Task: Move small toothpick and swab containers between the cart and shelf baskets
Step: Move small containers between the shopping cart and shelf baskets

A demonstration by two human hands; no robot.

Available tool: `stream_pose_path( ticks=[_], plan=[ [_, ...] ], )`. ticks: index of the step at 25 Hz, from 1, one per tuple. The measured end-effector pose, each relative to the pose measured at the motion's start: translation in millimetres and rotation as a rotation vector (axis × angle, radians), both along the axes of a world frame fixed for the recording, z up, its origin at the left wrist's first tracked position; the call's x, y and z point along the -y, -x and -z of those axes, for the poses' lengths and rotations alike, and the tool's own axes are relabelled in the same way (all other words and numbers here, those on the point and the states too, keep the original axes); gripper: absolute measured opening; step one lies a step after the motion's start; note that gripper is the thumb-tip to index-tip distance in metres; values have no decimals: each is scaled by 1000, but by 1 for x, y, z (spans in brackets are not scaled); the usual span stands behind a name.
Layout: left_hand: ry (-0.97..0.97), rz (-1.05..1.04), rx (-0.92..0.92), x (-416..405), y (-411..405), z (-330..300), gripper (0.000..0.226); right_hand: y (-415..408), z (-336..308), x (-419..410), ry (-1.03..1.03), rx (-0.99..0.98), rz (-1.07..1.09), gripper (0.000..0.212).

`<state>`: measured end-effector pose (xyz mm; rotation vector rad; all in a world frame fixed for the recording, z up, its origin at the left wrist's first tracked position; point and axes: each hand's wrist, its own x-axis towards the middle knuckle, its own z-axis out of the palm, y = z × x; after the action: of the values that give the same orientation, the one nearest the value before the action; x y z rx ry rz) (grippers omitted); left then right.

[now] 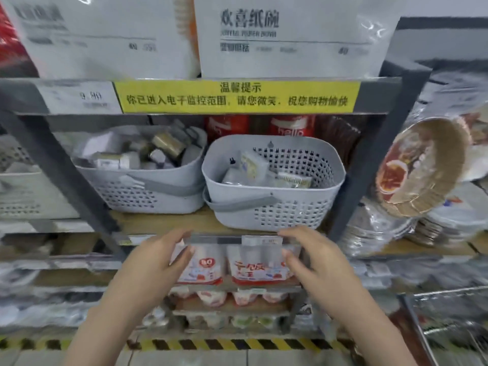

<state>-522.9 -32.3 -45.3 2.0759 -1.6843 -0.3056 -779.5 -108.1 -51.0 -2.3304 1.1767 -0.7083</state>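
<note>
Both bare forearms reach forward and up. The left hand (161, 256) and right hand (314, 257) face each other, well apart, fingers loosely curved, thumbs lower; each grip holds nothing.

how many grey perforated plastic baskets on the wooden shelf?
2 clearly: left grey perforated plastic basket and right grey perforated plastic basket, side by side. A pale one at far left may be a third.

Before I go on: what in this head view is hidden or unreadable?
- Left basket contents: blurred, types unclear.
- Right basket floor: hidden by its front wall.
- Left hand and right hand: whether they hold anything, motion blur.
- Cart: cut off by the right edge.
</note>
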Motion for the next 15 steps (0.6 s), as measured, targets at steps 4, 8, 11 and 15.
stream_pose_path(
  ticks=[4,8,11,15],
  plan=[
    [154,189,-12,40,2,-26,42,9,-13,14,61,91,173,26],
    [277,274,59,90,25,-35,37,14,-24,45,190,90,261,21],
    [239,274,181,116,32,-27,35,9,-28,74,290,-29,240,16],
    [270,244,264,120,34,-19,33,8,-26,97,382,-157,242,33]
  ],
)
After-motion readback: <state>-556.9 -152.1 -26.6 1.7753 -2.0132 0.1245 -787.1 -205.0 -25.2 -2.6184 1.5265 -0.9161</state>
